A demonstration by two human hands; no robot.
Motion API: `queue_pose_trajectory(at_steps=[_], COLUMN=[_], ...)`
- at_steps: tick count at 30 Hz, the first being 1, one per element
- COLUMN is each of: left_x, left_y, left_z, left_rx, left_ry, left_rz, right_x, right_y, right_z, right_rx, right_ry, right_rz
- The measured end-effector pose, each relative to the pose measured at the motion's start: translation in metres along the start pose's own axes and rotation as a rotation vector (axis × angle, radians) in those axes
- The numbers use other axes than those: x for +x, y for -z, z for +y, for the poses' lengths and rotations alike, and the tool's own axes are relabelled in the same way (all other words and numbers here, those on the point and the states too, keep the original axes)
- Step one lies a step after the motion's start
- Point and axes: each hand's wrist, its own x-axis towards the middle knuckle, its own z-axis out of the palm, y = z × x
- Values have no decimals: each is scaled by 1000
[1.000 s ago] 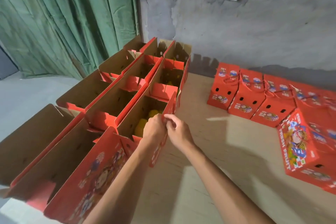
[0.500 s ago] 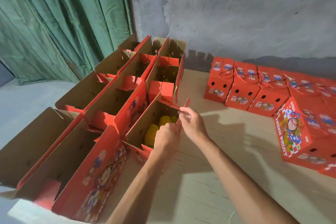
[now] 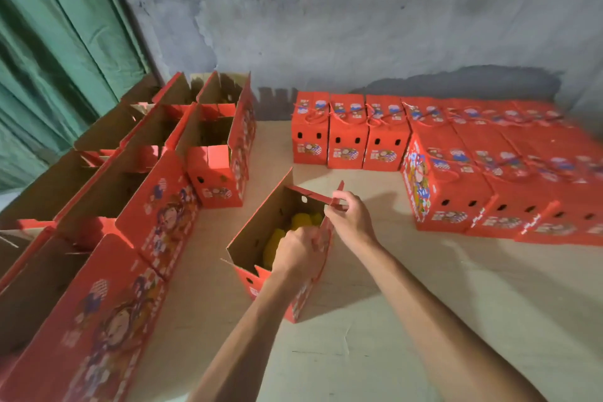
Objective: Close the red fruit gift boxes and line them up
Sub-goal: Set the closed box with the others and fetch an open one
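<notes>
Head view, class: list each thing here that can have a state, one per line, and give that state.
Open gift box: pulled out alone on the table, top flaps up, yellow fruit inside.
Left hand: grips the box's right top flap.
Right hand: pinches the far end flap.
Closed gift boxes: shut, lined up at right.
Waiting boxes: open, rows at left.

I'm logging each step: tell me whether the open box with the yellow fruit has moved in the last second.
Yes. The open box has left the row of open boxes and now stands apart on the table, pulled right toward the closed boxes.
</notes>
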Motion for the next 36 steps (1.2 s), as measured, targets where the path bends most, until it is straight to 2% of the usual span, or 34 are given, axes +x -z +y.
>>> queue_pose_trajectory(at_steps=[5,16,20,24,28,32,36], left_x=[-21,-54,-57,-47,-33,-18,-11], left_y=[-48,-143,-170,-174,-158,-136,-126], left_z=[61,188,218,231,224,204,186], left_rx=[56,72,105,113,69,47,45], left_ry=[-176,-443,-562,-614,-626,-599,-546], left_rz=[-52,-191,-247,-346,-372,-430,-471], right_x=[-9,-58,-70,-74,-66,-52,-39], right_y=[86,258,305,327,327,331,330], right_z=[36,109,127,140,141,144,150], right_rx=[-10,63,14,-62,-78,-59,38], right_ry=[-57,-124,-136,-144,-151,-275,-479], right_rz=[130,382,509,570,564,563,303])
